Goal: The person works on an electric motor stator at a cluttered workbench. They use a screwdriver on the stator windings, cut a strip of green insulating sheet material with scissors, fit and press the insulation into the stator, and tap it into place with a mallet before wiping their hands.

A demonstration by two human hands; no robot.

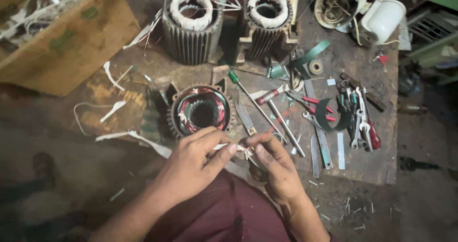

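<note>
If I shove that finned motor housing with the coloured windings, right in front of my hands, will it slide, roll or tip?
The motor housing probably resists a light shove: thick finned metal packed with windings looks heavy for its size. It stands on its flat end, bore upward, so rolling seems unlikely. Squat and wide, it likely scrapes across the board rather than tipping.

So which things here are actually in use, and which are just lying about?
In use:
left hand
right hand
white strip pinched between both hands
open stator just beyond them

Lying about:
two wound stators
screwdrivers
spanners and pliers
cardboard box
white scraps
</note>
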